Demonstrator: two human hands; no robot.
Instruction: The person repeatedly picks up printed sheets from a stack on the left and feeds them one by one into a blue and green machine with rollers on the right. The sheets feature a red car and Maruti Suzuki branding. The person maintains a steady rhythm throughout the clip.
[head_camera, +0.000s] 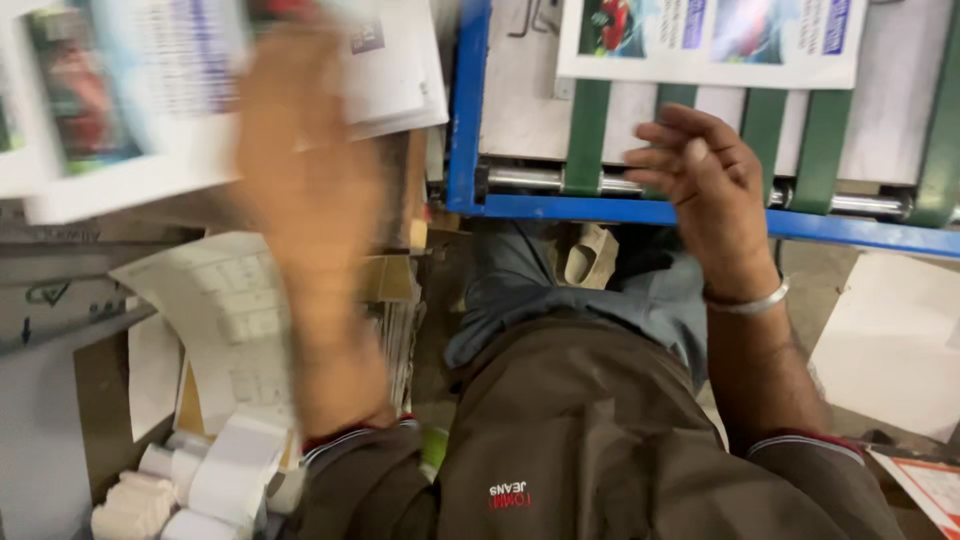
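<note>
My left hand (300, 150) is a blur, flat on a stack of glossy printed sheets (130, 100); I cannot tell if it grips them. The stack lies left of the blue metal frame (465, 110). My right hand (705, 170) hangs loosely curled, holding nothing, just above the frame's shiny steel roller (525, 180) and green belts (585, 135). Another printed sheet (715, 40) rests on the belts. White paper rolls (215, 475) sit below the frame, left.

A printed sheet (712, 40) lies on the conveyor (690, 150), stacked sheets (120, 100) left of it, paper rolls (215, 480) below-left.
</note>
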